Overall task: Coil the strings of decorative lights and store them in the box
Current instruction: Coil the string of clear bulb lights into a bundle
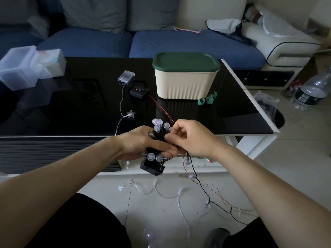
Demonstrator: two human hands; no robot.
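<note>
My left hand point(143, 143) grips a coiled bundle of black-wired ball lights point(158, 127), with its black battery box point(152, 166) hanging below. My right hand point(189, 138) pinches the same string's wire beside the bundle. The rest of that string point(207, 196) trails down to the floor. A cream box with a shut green lid point(186, 76) stands on the black table. A clear star-light string point(131, 114) with its clear battery case point(126, 76) runs off the table's edge to the floor. Another black controller point(139, 91) with red and black wires lies near the box.
Green bands point(207, 100) lie by the box's right foot. Clear plastic containers point(26, 67) sit at the table's left. A blue sofa is behind. A water bottle point(311, 92) and a bin with a black bag point(272, 111) stand on the floor at right.
</note>
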